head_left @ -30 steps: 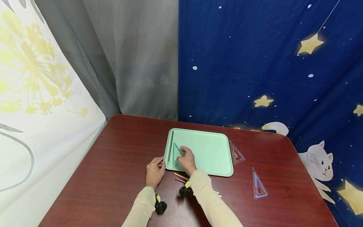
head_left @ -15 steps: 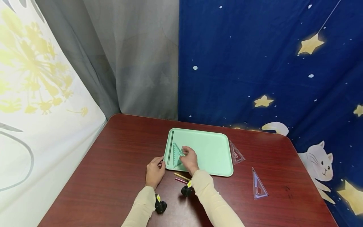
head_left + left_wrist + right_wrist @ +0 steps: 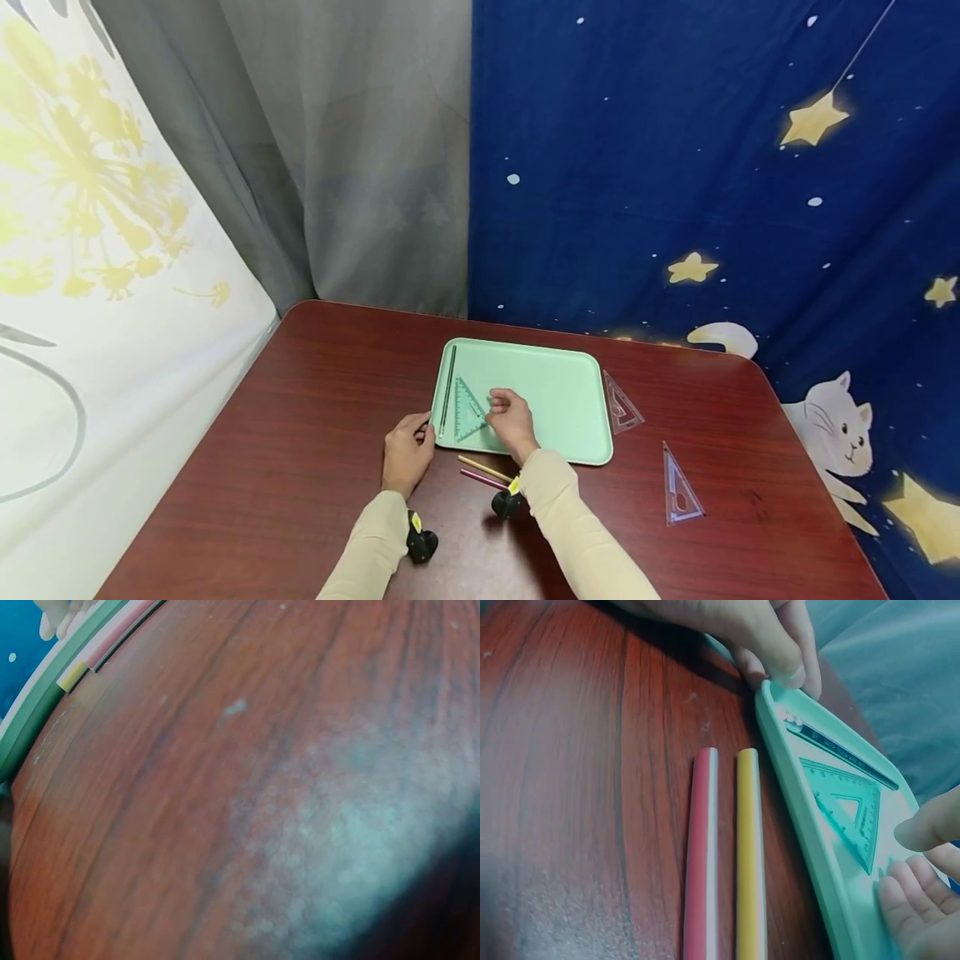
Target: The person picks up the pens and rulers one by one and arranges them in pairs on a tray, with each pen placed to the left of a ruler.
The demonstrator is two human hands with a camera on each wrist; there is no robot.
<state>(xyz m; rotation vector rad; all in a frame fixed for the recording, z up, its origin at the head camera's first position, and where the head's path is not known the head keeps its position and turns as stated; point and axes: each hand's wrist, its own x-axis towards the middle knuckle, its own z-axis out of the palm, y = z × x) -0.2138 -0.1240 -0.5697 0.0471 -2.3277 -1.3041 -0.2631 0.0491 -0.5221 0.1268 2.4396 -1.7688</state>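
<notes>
My left hand (image 3: 407, 454) pinches the near left corner of a pale green tray (image 3: 555, 383); the right wrist view shows its thumb and fingertips at the rim. Along the tray's left side lies a dark pencil (image 3: 447, 392). Just right of the pencil a green see-through set square (image 3: 877, 802) lies flat, its long slanted edge facing right. My right hand (image 3: 513, 421) hovers low over the tray, close to that slanted edge. Its thumb and loosely bent fingers are apart and hold nothing.
A yellow stick (image 3: 747, 847) and a red stick (image 3: 700, 847), perhaps pencils, lie on the table before the tray. Right of the tray are a clear set square (image 3: 622, 407) and a purplish one (image 3: 670, 492). Curtains hang behind the dark red table (image 3: 337, 358).
My right hand has come off the green set square and shifted right, leaving it in full sight. My left hand stays at the tray's corner.
</notes>
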